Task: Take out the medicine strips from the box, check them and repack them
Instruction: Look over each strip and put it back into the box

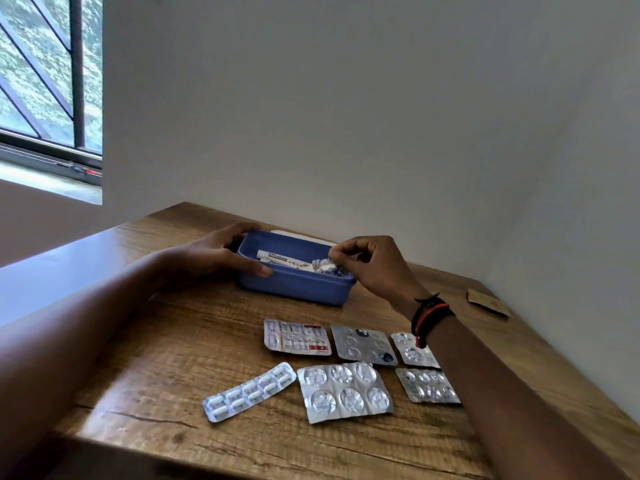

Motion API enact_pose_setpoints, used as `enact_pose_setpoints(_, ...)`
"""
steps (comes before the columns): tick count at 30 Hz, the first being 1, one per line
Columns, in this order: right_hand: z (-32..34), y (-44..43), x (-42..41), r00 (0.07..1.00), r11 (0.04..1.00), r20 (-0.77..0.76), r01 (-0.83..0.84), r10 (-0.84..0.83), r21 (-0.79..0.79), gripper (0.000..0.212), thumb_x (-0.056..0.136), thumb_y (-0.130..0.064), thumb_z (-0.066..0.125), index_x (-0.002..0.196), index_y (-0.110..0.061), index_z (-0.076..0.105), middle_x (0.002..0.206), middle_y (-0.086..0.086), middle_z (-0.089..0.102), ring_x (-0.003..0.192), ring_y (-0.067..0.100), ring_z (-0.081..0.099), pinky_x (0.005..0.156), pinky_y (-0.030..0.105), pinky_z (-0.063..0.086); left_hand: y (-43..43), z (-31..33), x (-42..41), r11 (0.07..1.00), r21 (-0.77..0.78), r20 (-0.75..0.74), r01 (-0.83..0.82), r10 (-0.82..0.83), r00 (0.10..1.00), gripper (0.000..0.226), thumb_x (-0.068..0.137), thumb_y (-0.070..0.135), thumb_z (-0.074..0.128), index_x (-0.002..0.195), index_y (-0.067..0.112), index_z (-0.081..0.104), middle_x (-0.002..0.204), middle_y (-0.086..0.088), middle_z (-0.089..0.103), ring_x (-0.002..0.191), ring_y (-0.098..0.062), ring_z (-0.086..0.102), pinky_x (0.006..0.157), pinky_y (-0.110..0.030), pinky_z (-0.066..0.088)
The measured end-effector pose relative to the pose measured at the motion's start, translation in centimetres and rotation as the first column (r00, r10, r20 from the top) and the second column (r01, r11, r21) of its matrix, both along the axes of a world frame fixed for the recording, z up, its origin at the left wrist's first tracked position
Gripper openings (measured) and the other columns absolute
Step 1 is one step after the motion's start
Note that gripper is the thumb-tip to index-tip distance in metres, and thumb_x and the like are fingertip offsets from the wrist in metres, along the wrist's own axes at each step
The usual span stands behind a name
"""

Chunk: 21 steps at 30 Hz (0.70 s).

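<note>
Strips of pills lie spread on the wooden table (145,341) in front of the blue box (304,289), six of them in two rough rows. In the nearer row a long strip of white capsules (249,391) sits slanted at the left, a wide foil strip with six round blisters (344,391) is just beside it, and a smaller foil strip (427,385) lies partly under the right forearm. Behind those are a strip with red print (297,337), a foil strip with dark spots (363,345), and another small one (412,349) close to the banded wrist. The left hand (221,252) grips the box's left end, fingers curled over the far rim and thumb laid along the near edge. The right hand (367,268) reaches over the box's right end, thumb and fingertips pinched narrowly on a crumpled foil strip (322,265) that is still inside the box. A white tube with lettering (277,261) lies in the box too. A small brown card (488,302) rests near the wall, well apart from everything else.
</note>
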State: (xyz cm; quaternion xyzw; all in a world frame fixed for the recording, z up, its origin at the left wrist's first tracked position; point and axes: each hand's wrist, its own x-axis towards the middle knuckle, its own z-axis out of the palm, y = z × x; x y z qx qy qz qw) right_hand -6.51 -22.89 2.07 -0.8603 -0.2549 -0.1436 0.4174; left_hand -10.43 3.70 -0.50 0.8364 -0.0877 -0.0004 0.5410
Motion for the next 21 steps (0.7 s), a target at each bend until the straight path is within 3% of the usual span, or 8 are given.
enact_pose_setpoints(5,1.9,-3.0,-0.2,0.999,0.997,-0.012,0.029,-0.030,-0.078,0.014,0.085,-0.023,0.073,0.096,-0.014,0.074,0.093,-0.004,0.072,0.073,-0.003,0.060,0.070,0.016,0.046,-0.2,-0.2,0.0,1.000,0.001,-0.001,-0.017,0.017,1.000,0.110,0.048,0.045,0.083,0.145,0.027,0.033,0.136,0.001,0.047,0.119,-0.017,0.051,0.098,-0.033,0.046)
enact_pose_setpoints(8,3.2,-7.2,-1.1,0.969,0.940,-0.245,-0.051,-0.035,-0.338,0.019,0.080,-0.031,0.077,0.094,-0.019,0.074,0.085,-0.005,0.073,0.069,-0.004,0.061,0.060,0.016,0.046,-0.5,-0.5,-0.1,1.000,-0.025,0.017,-0.014,0.014,1.000,0.106,0.053,0.037,0.089,0.144,0.028,0.035,0.133,0.006,0.050,0.106,-0.001,0.054,0.078,-0.013,0.046)
enact_pose_setpoints(11,3.6,-10.1,-1.3,0.891,0.825,-0.435,-0.143,-0.134,-0.547,0.028,0.074,-0.034,0.081,0.097,-0.020,0.072,0.088,-0.002,0.072,0.078,0.009,0.062,0.060,0.020,0.051,-0.5,-0.3,-0.1,0.999,-0.011,0.031,-0.036,0.037,0.999,0.098,0.061,0.036,0.078,0.147,0.028,0.031,0.134,0.008,0.048,0.102,0.002,0.053,0.070,-0.008,0.043)
enact_pose_setpoints(16,4.0,-11.5,-1.0,0.788,0.803,-0.584,-0.214,-0.194,-0.556,0.073,0.036,-0.047,0.090,0.099,-0.019,0.068,0.074,-0.007,0.069,0.071,0.008,0.064,0.062,0.024,0.056,-0.4,0.0,0.0,0.998,0.025,0.035,-0.052,0.051,0.998,0.102,0.062,0.034,0.076,0.150,0.026,0.026,0.152,-0.003,0.036,0.122,-0.014,0.041,0.093,-0.025,0.037)
enact_pose_setpoints(21,3.6,-11.9,-0.7,0.721,0.738,-0.617,-0.224,-0.314,-0.636,0.070,0.033,-0.044,0.094,0.093,-0.020,0.067,0.078,-0.004,0.068,0.073,0.014,0.064,0.068,0.032,0.058,-0.4,0.1,0.0,0.999,0.012,0.012,-0.047,0.047,0.999,0.105,0.059,0.034,0.076,0.150,0.025,0.025,0.153,-0.006,0.034,0.130,-0.021,0.040,0.101,-0.033,0.039)
